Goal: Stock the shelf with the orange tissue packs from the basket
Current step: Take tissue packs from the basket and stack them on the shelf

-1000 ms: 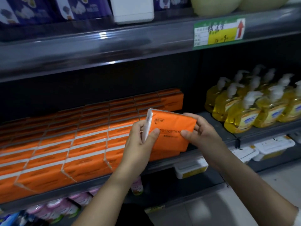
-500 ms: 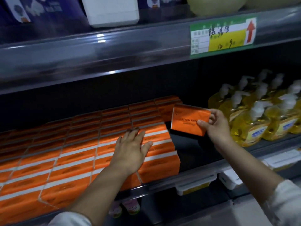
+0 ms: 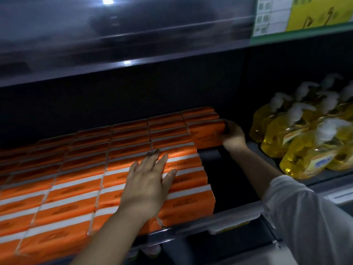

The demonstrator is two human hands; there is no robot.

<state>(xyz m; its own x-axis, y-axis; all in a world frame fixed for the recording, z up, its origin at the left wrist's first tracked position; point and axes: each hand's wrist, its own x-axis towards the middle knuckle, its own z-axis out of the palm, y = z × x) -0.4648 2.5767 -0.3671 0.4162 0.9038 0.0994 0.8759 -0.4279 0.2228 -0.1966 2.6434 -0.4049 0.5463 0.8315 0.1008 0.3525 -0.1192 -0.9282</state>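
Rows of orange tissue packs [image 3: 80, 190] fill the middle shelf [image 3: 236, 213] from the left edge to past the centre. My left hand [image 3: 148, 180] lies flat on the packs of the right-hand full column, fingers straight. My right hand [image 3: 232, 133] reaches deep into the shelf and grips one orange tissue pack [image 3: 207, 133] by its right end, standing it upright against the rearmost packs of the short back-right column. A dark bare strip of shelf lies in front of that pack. The basket is out of view.
Yellow pump bottles of liquid soap [image 3: 305, 134] crowd the shelf to the right of my right arm. The shelf above [image 3: 133, 41] hangs low overhead, with a green and yellow price tag [image 3: 303, 16] on its edge. Small bottles [image 3: 150, 252] show on the shelf below.
My right hand has carried the pack from in front of the shelf back to the rear of the right column. My left hand let go of it and now rests flat on the stocked packs.
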